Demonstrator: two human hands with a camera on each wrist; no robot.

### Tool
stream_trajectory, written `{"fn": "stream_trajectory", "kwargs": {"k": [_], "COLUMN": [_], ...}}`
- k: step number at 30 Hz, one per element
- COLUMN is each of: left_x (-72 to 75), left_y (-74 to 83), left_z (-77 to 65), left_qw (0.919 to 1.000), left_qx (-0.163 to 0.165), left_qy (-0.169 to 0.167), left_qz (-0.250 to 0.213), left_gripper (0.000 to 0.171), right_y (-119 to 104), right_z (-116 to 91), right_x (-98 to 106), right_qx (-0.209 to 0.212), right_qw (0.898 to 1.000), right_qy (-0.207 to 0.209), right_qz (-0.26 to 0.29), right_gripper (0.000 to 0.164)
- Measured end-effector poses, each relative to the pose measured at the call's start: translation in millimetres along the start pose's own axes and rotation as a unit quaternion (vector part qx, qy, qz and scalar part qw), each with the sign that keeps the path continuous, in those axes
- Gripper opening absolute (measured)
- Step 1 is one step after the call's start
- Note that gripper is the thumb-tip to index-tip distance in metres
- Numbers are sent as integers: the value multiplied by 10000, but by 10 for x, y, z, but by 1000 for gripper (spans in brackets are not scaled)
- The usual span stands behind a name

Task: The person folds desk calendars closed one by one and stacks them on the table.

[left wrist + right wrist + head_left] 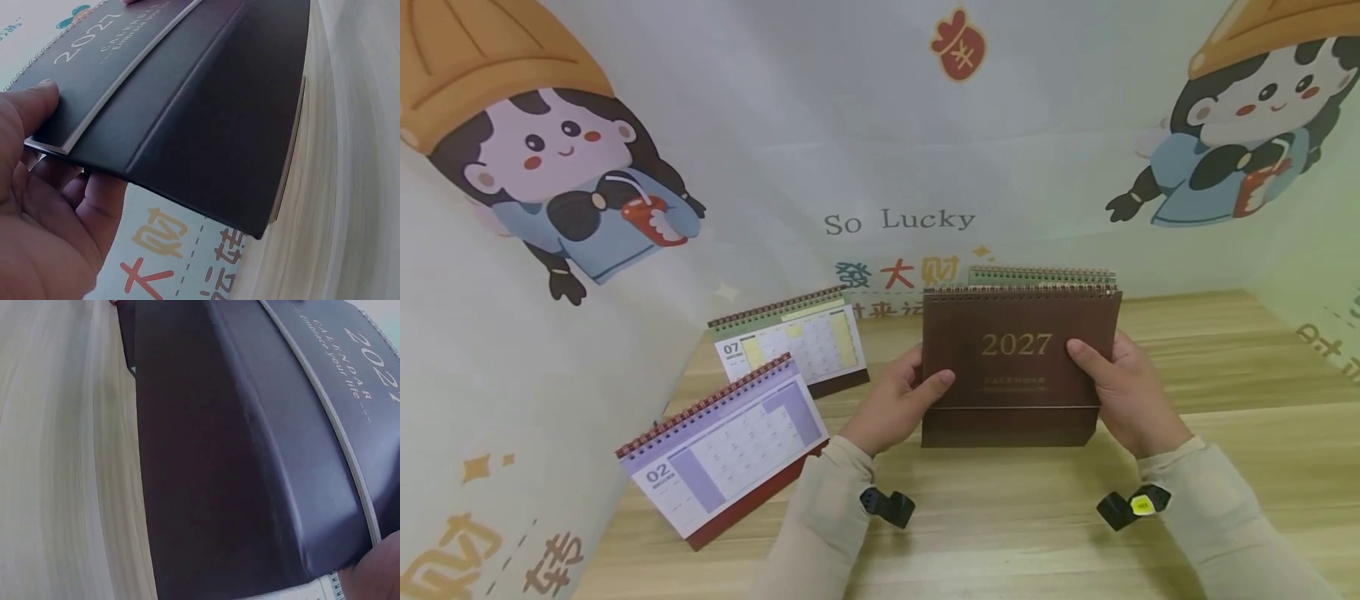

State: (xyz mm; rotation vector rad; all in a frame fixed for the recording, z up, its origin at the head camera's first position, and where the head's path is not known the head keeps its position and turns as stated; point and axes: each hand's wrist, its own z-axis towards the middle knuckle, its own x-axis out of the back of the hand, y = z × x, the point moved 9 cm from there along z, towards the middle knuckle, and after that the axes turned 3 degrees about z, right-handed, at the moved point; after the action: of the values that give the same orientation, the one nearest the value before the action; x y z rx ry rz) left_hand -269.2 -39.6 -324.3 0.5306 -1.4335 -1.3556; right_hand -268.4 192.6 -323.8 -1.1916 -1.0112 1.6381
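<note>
A dark brown desk calendar (1015, 350) with a gold "2027" on its cover is held upright between both hands. My left hand (895, 408) grips its left edge, thumb on the cover and fingers behind, as the left wrist view also shows. At the opposite edge, my right hand (1138, 400) grips with the thumb on the front; its other fingers are mostly hidden. The folded base (212, 119) of the calendar faces the left wrist camera. Behind the cover's top edge shows the green, spiral-bound top of another calendar (1037, 273), its lower part hidden.
To the left, a purple desk calendar (752, 446) showing 02 stands angled on the wood-grain table (1202, 367). Behind it stands a green and yellow calendar (805, 342) showing 07, partly covered. A printed cloth backdrop (895, 150) surrounds the table.
</note>
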Motion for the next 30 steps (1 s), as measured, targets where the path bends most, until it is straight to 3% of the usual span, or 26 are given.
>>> {"fn": "stream_trajectory", "kwargs": {"k": [4,8,12,16,22,26,30], "left_x": [89,167,267,351,427,410,362], "left_y": [-45,-103,-186,-258,-313,-406,-489], "left_z": [-68,-139,-231,-327,-430,-470,-496], "left_qw": [10000,9994,9984,9973,9956,9934,9924], "left_qx": [42,-35,119,441,514,642,775], "left_qy": [56,91,276,412,657,753,690], "left_qz": [-44,-334,-484,-409,-420,-587,-661], "left_gripper": [46,45,45,46,46,44,43], "right_y": [2,1,23,77,200,318,424], "right_z": [-27,-63,-81,-87,-82,-89,-112], "right_x": [-74,-168,-252,-308,-391,-417,-411], "right_qx": [-38,31,6,-122,-315,-569,-779], "right_qw": [9943,9722,9565,9460,9418,9427,9359], "right_qy": [-446,-988,-1315,-1425,-1611,-1707,-1759], "right_qz": [-970,-2122,-2605,-2907,-2934,-2809,-2950], "right_gripper": [34,45,44,41,41,45,46]}}
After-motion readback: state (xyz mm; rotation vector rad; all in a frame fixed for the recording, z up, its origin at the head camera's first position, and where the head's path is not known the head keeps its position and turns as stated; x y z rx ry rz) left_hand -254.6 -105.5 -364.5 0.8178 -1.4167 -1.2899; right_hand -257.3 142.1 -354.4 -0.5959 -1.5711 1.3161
